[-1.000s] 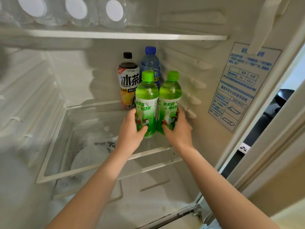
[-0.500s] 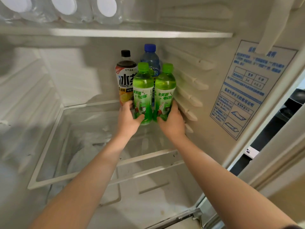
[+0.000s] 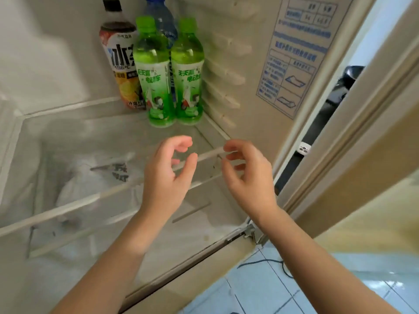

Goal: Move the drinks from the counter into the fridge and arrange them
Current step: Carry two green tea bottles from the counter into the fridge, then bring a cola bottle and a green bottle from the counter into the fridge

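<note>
Four bottles stand upright at the far end of the fridge's glass shelf [image 3: 90, 132], at 12 o'clock from my hands. The left green bottle [image 3: 154, 71] and the right green bottle [image 3: 188, 71] make the front row, side by side; I cannot tell whether they touch. The iced tea bottle [image 3: 118, 53], at 10 o'clock of the left green one, is partly covered by it. The blue bottle [image 3: 163, 21] is mostly hidden behind the green pair, its cap cut off by the top edge of the view. Label print is too blurred for me to read.

My left hand [image 3: 166, 175] and right hand [image 3: 247, 175] hover over the shelf's front rim [image 3: 68, 207], well apart from the bottles, fingers loosely curled, each holding nothing. The right fingertips [image 3: 231, 147] are smeared.

The right green bottle sits just beside the ribbed wall [image 3: 224, 73] at its 3 o'clock. The widest stretch of glass lies toward 9 o'clock of the group. Under the glass a white bag [image 3: 90, 177] shows only hazily.
</note>
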Demonstrator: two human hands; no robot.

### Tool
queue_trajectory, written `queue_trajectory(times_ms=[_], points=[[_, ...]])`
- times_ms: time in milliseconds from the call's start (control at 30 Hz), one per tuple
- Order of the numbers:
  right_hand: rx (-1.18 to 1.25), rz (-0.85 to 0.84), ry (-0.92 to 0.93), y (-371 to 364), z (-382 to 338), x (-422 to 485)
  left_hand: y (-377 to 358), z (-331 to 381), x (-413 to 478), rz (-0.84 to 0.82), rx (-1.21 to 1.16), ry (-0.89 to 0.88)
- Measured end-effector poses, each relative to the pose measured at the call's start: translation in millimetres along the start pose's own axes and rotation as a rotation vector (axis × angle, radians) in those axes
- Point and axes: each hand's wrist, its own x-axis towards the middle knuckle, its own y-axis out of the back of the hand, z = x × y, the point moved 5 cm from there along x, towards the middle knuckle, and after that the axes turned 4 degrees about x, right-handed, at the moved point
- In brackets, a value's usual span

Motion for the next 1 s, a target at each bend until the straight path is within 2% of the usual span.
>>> queue_trajectory(times_ms=[200,267,433,533,600,767,933,1000], points=[[-0.199,0.032,-0.015,56.8,27.0,-94.1,-63.7,8.9,-71.4,-0.299,-0.104,0.075],[-0.254,0.026,-0.122,78.7,51.2,-134.9,-89.0,9.3,-99.8,-0.433,-0.092,0.107],[-0.425,-0.051,-0.753,146.2,127.8,-288.4,-164.1,3.4,-199.3,-0.912,0.054,0.282],[-0.418,-0.049,-1.143,192.0,145.1,-414.3,-196.4,14.7,-274.1,-1.146,0.175,0.307],[-0.401,0.000,-1.343,221.9,135.7,-500.4,-210.2,30.1,-328.8,-1.272,0.219,0.300],[-0.313,0.277,-1.703,281.6,82.8,-696.8,-230.4,80.1,-468.9,-1.525,0.287,0.241],[-0.149,0.549,-1.941,294.7,15.0,-850.6,-232.9,141.1,-587.0,-1.688,0.353,0.208],[-0.140,0.653,-1.974,289.1,-0.4,-888.2,-229.7,157.2,-620.0,-1.705,0.360,0.227]])
